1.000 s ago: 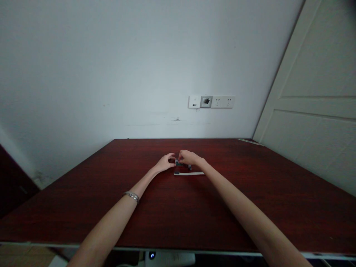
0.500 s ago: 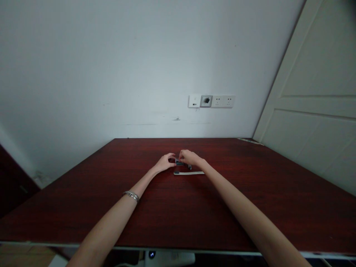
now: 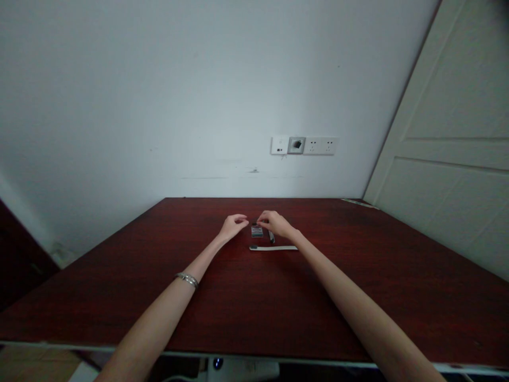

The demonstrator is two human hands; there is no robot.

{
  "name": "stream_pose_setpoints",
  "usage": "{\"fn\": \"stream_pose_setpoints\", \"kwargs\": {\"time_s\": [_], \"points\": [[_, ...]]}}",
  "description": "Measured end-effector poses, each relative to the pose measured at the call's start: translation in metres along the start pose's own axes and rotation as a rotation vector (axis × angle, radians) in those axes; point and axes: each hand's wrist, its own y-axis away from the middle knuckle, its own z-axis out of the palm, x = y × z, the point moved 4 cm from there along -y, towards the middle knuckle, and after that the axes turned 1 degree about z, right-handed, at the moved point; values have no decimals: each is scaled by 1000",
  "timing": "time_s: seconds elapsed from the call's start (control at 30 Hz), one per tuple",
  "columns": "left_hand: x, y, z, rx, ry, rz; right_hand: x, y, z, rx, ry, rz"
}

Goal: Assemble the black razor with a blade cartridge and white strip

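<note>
left hand [image 3: 234,225] has let go, loosely curled, empty, just left of small box [image 3: 256,231] | right hand [image 3: 275,224] fingertips at its far edge (true grip: cannot tell) | small box seems set down, mid-table [image 3: 358,297], white strip [image 3: 274,248] just nearer

Table [image 3: 254,297]: dark red-brown wood grain, flat top, far edge against the wall. Lying on it mid-table: small dark rectangular block [image 3: 256,231], with a thin dark stick [image 3: 271,236] just right of it. White strip [image 3: 274,248] lies flat just in front of both. Pale flat strip [image 3: 357,201] sits at the far right corner.
</note>
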Motion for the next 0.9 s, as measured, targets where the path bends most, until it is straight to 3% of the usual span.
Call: {"fn": "stream_pose_setpoints", "kwargs": {"time_s": [0.07,0.2,0.43,0.9], "points": [[4,1,-1,16,48,-66,-5,2,-4,21,5,-19],[7,7,8,-92,231,-191,-15,4,-10,33,32,-51],[10,10,12,-58,478,-216,-17,5,-11,77,9,-109],[0,8,8,-1,427,-183,-9,5,-8,95,-100,-90]]}}
